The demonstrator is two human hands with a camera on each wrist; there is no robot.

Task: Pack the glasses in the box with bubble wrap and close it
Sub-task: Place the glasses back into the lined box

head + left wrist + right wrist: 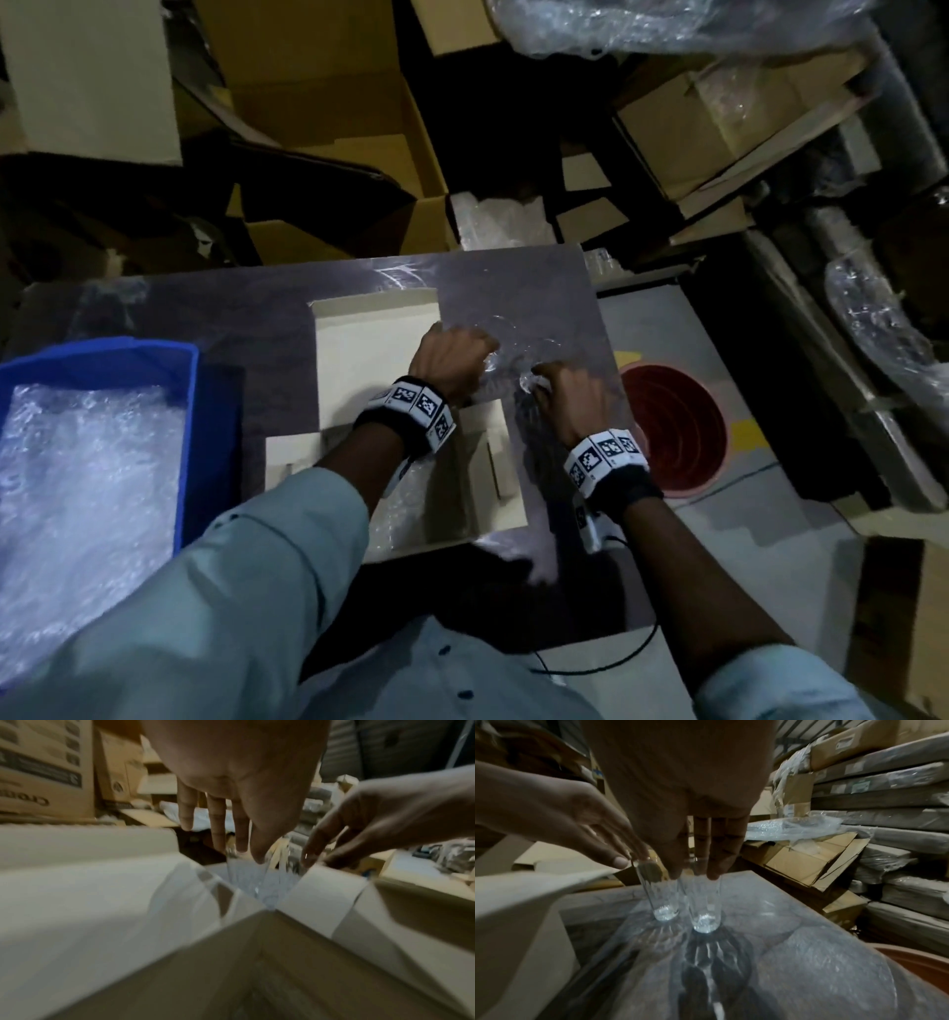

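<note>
Glasses: two clear, tall, narrow tumblers [680, 898] stand upright side by side on your grey, glossy surface [795, 943], long axis vertical, just right of the box.
Box: white card [375, 349], flaps open.
Left hand [452, 360]: your fingers pinch the left rim.
Right hand [570, 395]: your fingers grip the right rim.
Bubble wrap: crinkled sheet [87, 462] in a blue bin [102, 354], far left.

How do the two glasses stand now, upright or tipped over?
Upright. In the right wrist view both glasses stand on their bases on the table, each hand's fingertips at a rim.
</note>
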